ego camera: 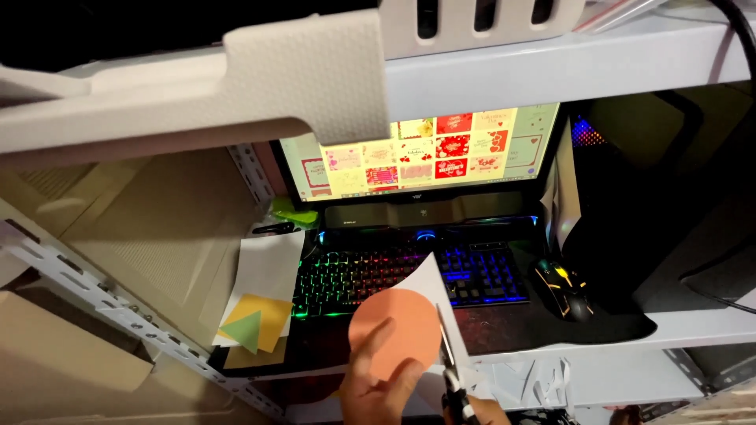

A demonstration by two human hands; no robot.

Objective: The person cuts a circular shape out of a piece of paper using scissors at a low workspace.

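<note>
Paper: orange-faced sheet (394,327) pinched upright in left hand (376,386), white corner pointing up.
Scissors (449,358): gripped by right hand (472,411), blades running up the sheet's right edge.

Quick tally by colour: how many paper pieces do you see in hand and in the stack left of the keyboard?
Orange: 1, the orange paper circle in the left hand
White: 1
Yellow: 1
Green: 1
Total: 4

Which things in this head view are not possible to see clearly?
- Right hand: cut off by the bottom edge; only the scissors show well.
- Left hand: palm hidden behind the orange paper circle.
- Monitor: top hidden by the shelf; card details too small.
</note>
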